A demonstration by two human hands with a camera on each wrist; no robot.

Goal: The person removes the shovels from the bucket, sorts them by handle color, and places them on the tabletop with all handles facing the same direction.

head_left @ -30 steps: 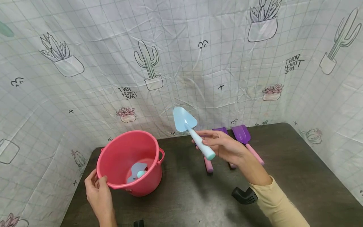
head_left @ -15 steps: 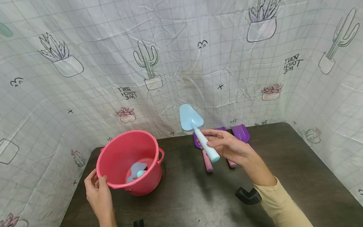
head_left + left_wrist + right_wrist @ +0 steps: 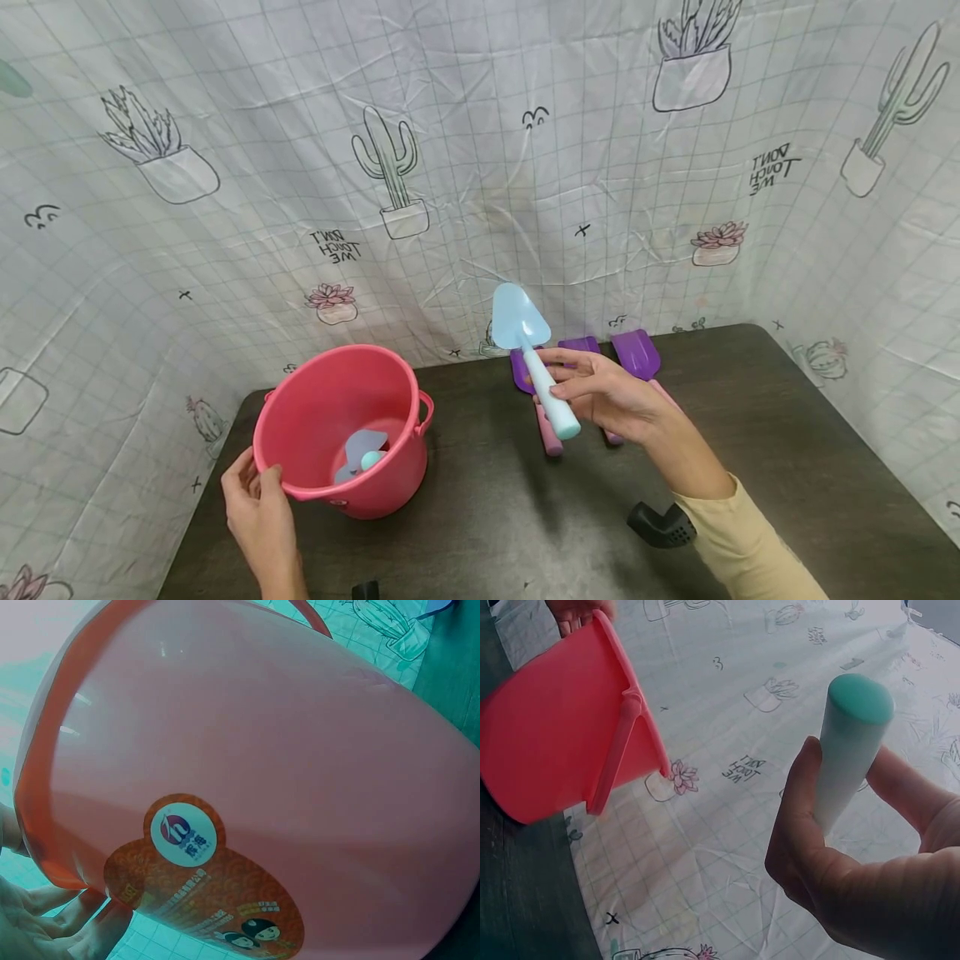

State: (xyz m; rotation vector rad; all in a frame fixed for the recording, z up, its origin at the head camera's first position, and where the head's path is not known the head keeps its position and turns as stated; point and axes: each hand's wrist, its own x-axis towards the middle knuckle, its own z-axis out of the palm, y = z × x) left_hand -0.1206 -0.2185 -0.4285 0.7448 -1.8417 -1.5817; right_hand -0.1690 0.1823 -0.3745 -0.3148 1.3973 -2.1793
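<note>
The right hand [image 3: 611, 398] pinches a pale blue trowel [image 3: 535, 362] by its handle above the tabletop [image 3: 480, 517]; the left hand [image 3: 258, 518] grips the red bucket [image 3: 397, 482] by its rim near the back-left corner. A stretch of tabletop separates bucket from three purple shovels [image 3: 637, 355] along the back edge.

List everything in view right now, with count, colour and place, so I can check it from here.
Table: one, dark brown, under everything
Printed sheet: at least one, whitish with cactus drawings, behind the table
Bucket: one, pinkish red, left part of table
Sticker: one, mostly orange, bucket's outside
Tools in bucket: count unclear, grey-blue and mint
Trowel: one, light blue with mint-ended handle, raised above table
Shovels: three, purple with pink handles, right of bucket
Black fittings: two, black, head view's lower part
Sleeve: one, pale yellow, right arm
Left hand: one, gripping bucket rim
Right hand: one, holding trowel
</note>
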